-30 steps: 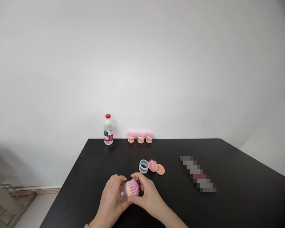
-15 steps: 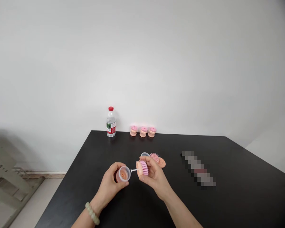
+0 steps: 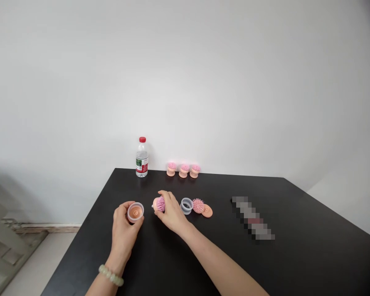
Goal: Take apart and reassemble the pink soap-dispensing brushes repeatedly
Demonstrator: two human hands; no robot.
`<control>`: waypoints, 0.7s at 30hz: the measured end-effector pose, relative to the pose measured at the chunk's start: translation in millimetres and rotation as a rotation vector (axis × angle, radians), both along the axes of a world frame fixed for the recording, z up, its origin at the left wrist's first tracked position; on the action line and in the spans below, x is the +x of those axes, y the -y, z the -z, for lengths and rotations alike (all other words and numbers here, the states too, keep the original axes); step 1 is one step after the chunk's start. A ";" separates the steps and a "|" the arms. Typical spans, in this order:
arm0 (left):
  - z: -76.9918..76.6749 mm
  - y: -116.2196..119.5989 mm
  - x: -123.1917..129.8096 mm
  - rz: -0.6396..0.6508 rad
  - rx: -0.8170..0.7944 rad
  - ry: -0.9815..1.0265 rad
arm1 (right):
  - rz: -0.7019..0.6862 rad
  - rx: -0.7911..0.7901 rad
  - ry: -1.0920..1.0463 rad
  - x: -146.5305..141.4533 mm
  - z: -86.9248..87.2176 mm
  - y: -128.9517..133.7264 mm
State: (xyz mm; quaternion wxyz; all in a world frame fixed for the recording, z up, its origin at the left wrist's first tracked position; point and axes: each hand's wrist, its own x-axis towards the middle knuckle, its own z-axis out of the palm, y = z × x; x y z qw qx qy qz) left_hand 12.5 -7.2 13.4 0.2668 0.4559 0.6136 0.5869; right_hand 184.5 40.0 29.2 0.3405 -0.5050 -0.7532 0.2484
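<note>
My left hand (image 3: 122,230), with a beaded bracelet at the wrist, is wrapped round a small cup (image 3: 135,212) with a translucent rim and a peach-coloured inside. The cup's opening faces up toward me. To its right, my right hand (image 3: 173,213) grips a pink-bristled brush head (image 3: 159,204) on its side, with its peach base turned toward the cup. A gap separates the two parts. Just right of that hand are a translucent ring (image 3: 186,206), another pink brush head (image 3: 198,205) and a peach disc (image 3: 207,211), all lying on the table.
At the back of the black table (image 3: 179,263) stands a water bottle (image 3: 142,160) with a red cap. Three assembled pink brushes (image 3: 184,171) line up beside it near the wall. A pixelated long object (image 3: 253,218) lies at the right.
The brush head has been drawn away from the cup, and its white stem no longer shows at length. Both hands have moved left, uncovering the ring, second brush head and disc.
</note>
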 end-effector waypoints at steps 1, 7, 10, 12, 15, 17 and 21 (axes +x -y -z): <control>0.4 0.1 0.0 0.010 -0.009 -0.014 | 0.011 -0.011 0.026 -4.7 4.8 -6.6; 2.2 -0.1 0.9 0.073 -0.066 0.009 | 0.012 -0.068 0.103 -4.4 30.8 -20.4; 0.8 1.2 1.2 0.110 -0.085 0.061 | -0.012 -0.073 0.083 3.1 33.7 -18.6; 0.9 1.9 1.3 0.141 -0.097 0.103 | -0.031 -0.070 0.055 7.8 33.8 -17.3; 4.0 1.7 1.3 0.171 -0.097 0.180 | -0.065 -0.060 0.003 12.9 36.6 -15.7; 6.2 1.1 1.4 0.179 -0.083 0.233 | -0.081 -0.057 -0.035 14.7 40.8 -14.4; 3.6 1.2 2.3 0.197 -0.058 0.326 | -0.073 -0.054 -0.101 16.8 45.2 -11.6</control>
